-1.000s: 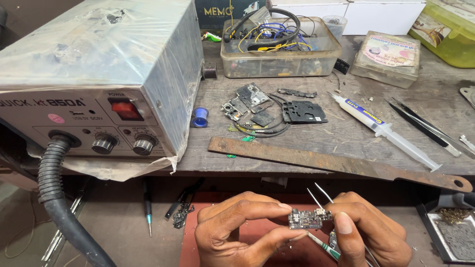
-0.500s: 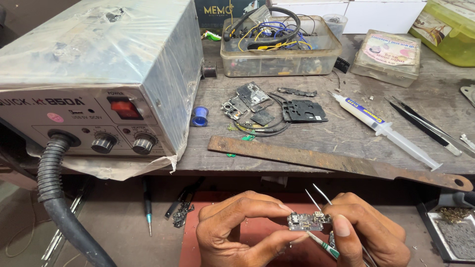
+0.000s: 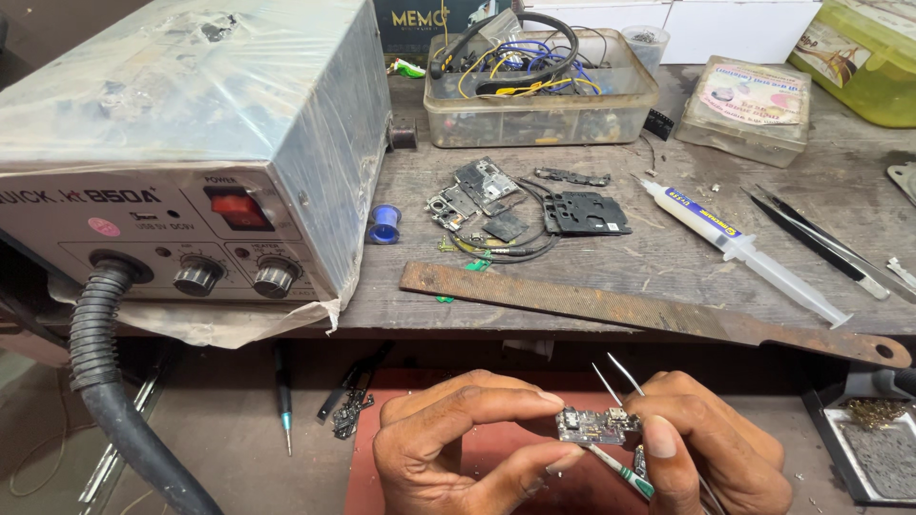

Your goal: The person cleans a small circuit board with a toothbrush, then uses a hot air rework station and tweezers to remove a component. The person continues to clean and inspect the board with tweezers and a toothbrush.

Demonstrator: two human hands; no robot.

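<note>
Left hand: the left hand (image 3: 458, 448) is at the bottom edge of the view, below the bench front, fingers curled; forefinger and thumb pinch the left end of a small circuit board (image 3: 596, 425).
Right hand: the right hand (image 3: 711, 448) closes on the right end of the same board with thumb and fingers; a pair of tweezers (image 3: 615, 375) also sits in this grip, tips pointing up and to the left above the board.
Circuit board: small, dark, with metal parts on its upper face; held level between both hands, clear of the bench, over a red mat (image 3: 496, 448).
Green-handled tool: a thin tool with a green and white handle (image 3: 620, 472) lies slanted just under the board, against the right thumb; which hand carries it cannot be told.
Workbench: the wooden workbench (image 3: 668, 277) is above the hands in the view.
Rusty file: a long flat file (image 3: 649, 310) lies along the front edge of the bench, nearest the hands.
Hot-air station: a grey box unit (image 3: 191, 162) wrapped in plastic film stands at left, with a red switch, two knobs and a black ribbed hose (image 3: 95, 362).
Loose parts: dismantled phone parts (image 3: 525, 205) lie mid-bench, beside a small blue spool (image 3: 385, 224).
Syringe: a clear syringe (image 3: 744, 253) lies at right, near black tweezers (image 3: 811, 243).
Parts tray: a clear plastic tray (image 3: 534, 95) of wires stands at the back.
</note>
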